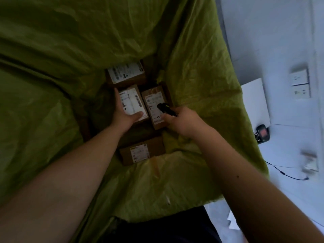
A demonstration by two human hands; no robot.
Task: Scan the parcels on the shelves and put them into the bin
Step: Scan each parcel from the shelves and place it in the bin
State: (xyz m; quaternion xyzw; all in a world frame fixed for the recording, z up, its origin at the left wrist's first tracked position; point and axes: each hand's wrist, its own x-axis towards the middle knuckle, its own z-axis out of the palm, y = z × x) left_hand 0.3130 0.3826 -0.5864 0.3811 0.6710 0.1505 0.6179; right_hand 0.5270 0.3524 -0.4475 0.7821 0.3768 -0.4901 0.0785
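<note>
1. Left hand (125, 116) fingers hidden behind the labelled cardboard parcel (132, 102) it grips, thumb across the near end; right hand (180, 120) fingers curl round a dark scanner (165, 110), blurred.
2. Parcel low inside the bin (201, 95), lined with crinkled green plastic; three more boxes beside it.

My left hand (125, 113) covers the near end of one parcel (132, 100); my right hand (180, 120) hides most of the scanner (164, 109). Label print is too blurred to read. Picture edges cut off both my arms and the bin liner (52, 67).
</note>
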